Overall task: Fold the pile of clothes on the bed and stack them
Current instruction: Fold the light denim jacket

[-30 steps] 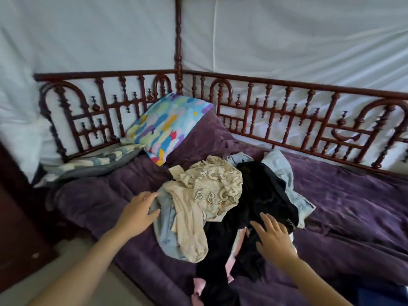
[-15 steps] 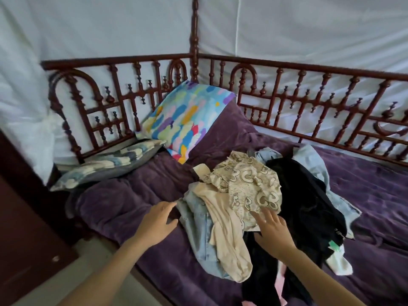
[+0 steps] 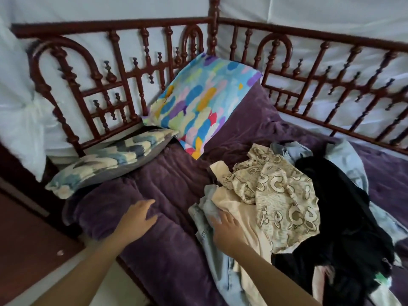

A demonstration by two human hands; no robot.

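Observation:
A loose pile of clothes lies on the purple bedcover (image 3: 167, 177) at the right. It holds a cream patterned garment (image 3: 280, 195), a plain beige piece (image 3: 240, 208), light blue denim (image 3: 203, 208) and a black garment (image 3: 344, 206). My right hand (image 3: 227, 230) rests on the pile's left edge, fingers on the denim and beige cloth; whether they grip is unclear. My left hand (image 3: 136, 219) lies flat and open on the bare cover, left of the pile and apart from it.
A colourful pillow (image 3: 203, 102) leans in the corner of the dark red wooden bed rail (image 3: 123, 74). A blue and cream pillow (image 3: 110, 160) lies flat beside it. White cloth hangs behind the rail. Dark furniture (image 3: 22, 239) stands at the left.
My right hand slid left from the black garment across the patterned one to the denim and beige edge. My left hand shifted left onto the bare cover. The view moved closer and leftward.

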